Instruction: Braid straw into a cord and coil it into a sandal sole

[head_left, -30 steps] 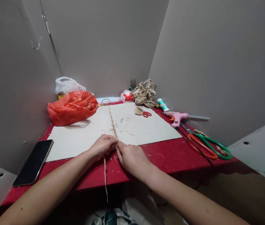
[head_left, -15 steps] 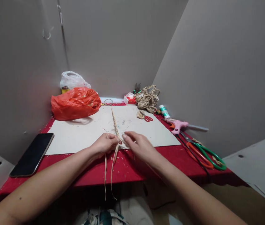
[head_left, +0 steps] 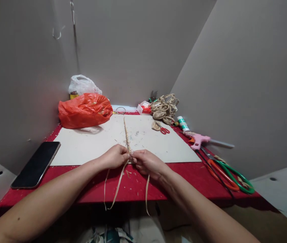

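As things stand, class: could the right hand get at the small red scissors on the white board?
Probably yes: the small red scissors lie beyond the right hand across open white board, though that hand's grip is on straw strands.

Both forearms are bare from the picture's lower edge to the wrists: no sleeves, watch, bracelet or gloves show. The left hand (head_left: 114,156) and the right hand (head_left: 147,162) carry no rings that can be made out. The fingers (head_left: 135,156) are bare, with short, unpainted nails. A small dark mole marks the left forearm. Below, patterned cloth in white and teal shows at the lap.
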Available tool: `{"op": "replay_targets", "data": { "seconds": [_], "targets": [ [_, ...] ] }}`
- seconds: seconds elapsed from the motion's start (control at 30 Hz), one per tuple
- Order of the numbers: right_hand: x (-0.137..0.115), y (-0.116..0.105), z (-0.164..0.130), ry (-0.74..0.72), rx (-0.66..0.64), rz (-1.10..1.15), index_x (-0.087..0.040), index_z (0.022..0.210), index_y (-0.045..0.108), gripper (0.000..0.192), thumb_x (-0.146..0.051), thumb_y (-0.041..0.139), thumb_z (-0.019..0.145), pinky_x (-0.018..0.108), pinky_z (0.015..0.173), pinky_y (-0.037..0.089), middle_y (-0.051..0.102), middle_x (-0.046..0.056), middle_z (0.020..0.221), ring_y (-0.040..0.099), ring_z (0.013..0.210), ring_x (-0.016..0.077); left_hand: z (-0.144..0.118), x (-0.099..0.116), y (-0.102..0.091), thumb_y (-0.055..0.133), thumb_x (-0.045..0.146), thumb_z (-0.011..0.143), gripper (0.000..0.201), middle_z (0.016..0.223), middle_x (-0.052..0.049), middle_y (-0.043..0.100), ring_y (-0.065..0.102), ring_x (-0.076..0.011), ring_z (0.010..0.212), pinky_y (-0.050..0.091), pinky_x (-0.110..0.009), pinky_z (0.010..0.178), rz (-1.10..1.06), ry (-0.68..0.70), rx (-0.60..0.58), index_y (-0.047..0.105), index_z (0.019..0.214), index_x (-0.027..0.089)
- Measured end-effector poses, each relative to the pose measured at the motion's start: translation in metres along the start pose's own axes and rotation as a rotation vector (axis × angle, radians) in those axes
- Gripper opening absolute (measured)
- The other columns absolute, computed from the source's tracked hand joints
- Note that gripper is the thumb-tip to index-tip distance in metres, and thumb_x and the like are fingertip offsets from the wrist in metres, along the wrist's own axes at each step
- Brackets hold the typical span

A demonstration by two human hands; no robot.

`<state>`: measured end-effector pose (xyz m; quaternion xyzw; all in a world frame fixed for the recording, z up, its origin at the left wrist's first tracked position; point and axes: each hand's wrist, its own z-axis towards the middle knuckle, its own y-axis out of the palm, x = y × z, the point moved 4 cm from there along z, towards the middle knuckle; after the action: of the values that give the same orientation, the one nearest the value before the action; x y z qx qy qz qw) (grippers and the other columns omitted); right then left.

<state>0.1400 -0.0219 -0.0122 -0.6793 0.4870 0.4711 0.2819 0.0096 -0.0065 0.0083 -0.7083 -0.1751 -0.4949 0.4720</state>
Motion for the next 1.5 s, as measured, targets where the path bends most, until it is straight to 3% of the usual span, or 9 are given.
{"op": "replay_targets", "data": {
  "seconds": [0.33,0.47,0.6,0.73,0.93,1.1,1.23,1.4,1.5],
  "targets": [
    [0.003,0.009,-0.005,-0.105,0.120,0.122,-0.021,0.049,0.034,0.036,-0.037,0.059,0.069,0.021,0.036,0.007,0.024,-0.012,0.037,0.013,0.033,0.0021,-0.026,0.023,0.014,0.038,0.023,0.086,0.029,0.071,-0.012,0.065,0.053,-0.0199,0.056,0.028,-0.028,0.054,0.700,0.089,0.105,0.066,0.086,0.015],
    [0.003,0.011,-0.007,-0.104,0.081,0.180,-0.017,0.056,0.050,0.025,-0.036,0.062,0.067,0.020,0.035,0.007,0.026,-0.012,0.036,0.014,0.034,0.0024,-0.035,0.029,0.031,0.042,0.019,0.083,0.027,0.066,-0.011,0.063,0.049,-0.0189,0.050,0.025,-0.029,0.051,0.766,0.119,0.046,0.066,0.091,0.012],
    [0.004,0.007,-0.008,-0.087,0.033,0.255,-0.014,0.064,0.056,0.021,-0.032,0.066,0.065,0.017,0.035,0.007,0.026,-0.013,0.038,0.013,0.036,0.0015,-0.032,0.033,0.021,0.047,0.029,0.083,0.028,0.057,-0.004,0.056,0.042,-0.0127,0.047,0.026,-0.026,0.049,0.500,0.183,-0.034,0.061,0.063,0.016],
    [0.005,0.004,-0.008,-0.067,-0.035,0.333,-0.015,0.067,0.055,0.020,-0.030,0.069,0.065,0.016,0.035,0.005,0.023,-0.014,0.041,0.009,0.038,0.0009,-0.013,0.022,-0.019,0.052,0.035,0.081,0.027,0.055,0.001,0.050,0.041,-0.0101,0.051,0.029,-0.022,0.050,0.109,0.069,0.319,0.055,0.063,0.015],
    [0.003,0.004,-0.006,-0.066,-0.079,0.319,-0.014,0.069,0.055,0.024,-0.033,0.070,0.067,0.016,0.035,0.004,0.025,-0.014,0.043,0.008,0.038,0.0008,0.002,0.003,0.004,0.050,0.025,0.081,0.012,0.053,0.003,0.048,0.038,-0.0063,0.043,0.029,-0.019,0.046,-0.506,-0.157,-0.061,0.053,0.075,0.015],
    [0.003,0.001,-0.007,-0.094,-0.081,0.199,-0.015,0.072,0.057,0.026,-0.038,0.068,0.071,0.017,0.036,0.005,0.024,-0.013,0.045,0.010,0.038,0.0021,-0.005,0.006,0.012,0.050,0.029,0.080,0.019,0.048,0.009,0.031,0.018,-0.0042,0.038,0.013,-0.020,0.040,-0.462,-0.175,-0.114,0.049,0.067,0.017],
    [0.005,-0.004,-0.008,-0.112,-0.073,0.034,-0.017,0.074,0.055,0.027,-0.044,0.060,0.079,0.019,0.037,0.009,0.023,-0.013,0.045,0.012,0.038,0.0044,-0.003,0.005,0.007,0.050,0.027,0.078,0.019,0.053,0.004,0.043,0.030,-0.0064,0.046,0.023,-0.020,0.045,-0.224,-0.077,-0.026,0.056,0.066,0.014],
    [-0.009,-0.007,-0.011,-0.374,0.071,-0.511,-0.017,0.071,0.057,0.024,-0.032,0.047,0.088,0.023,0.056,0.036,0.053,-0.002,0.061,0.045,0.056,0.0110,-0.001,0.006,0.006,0.046,0.021,0.079,0.017,0.060,0.001,0.051,0.040,-0.0097,0.054,0.031,-0.021,0.053,-0.112,0.001,0.007,0.056,0.067,0.015],
    [-0.016,-0.003,-0.016,-0.441,0.197,-0.902,-0.017,0.075,0.059,0.025,-0.026,0.042,0.091,0.026,0.068,0.039,0.063,0.004,0.074,0.055,0.070,0.0154,0.000,0.005,0.008,0.043,0.018,0.078,0.016,0.054,0.004,0.043,0.032,-0.0081,0.047,0.026,-0.022,0.049,-0.219,-0.079,-0.043,0.051,0.063,0.017]
  ]
}}
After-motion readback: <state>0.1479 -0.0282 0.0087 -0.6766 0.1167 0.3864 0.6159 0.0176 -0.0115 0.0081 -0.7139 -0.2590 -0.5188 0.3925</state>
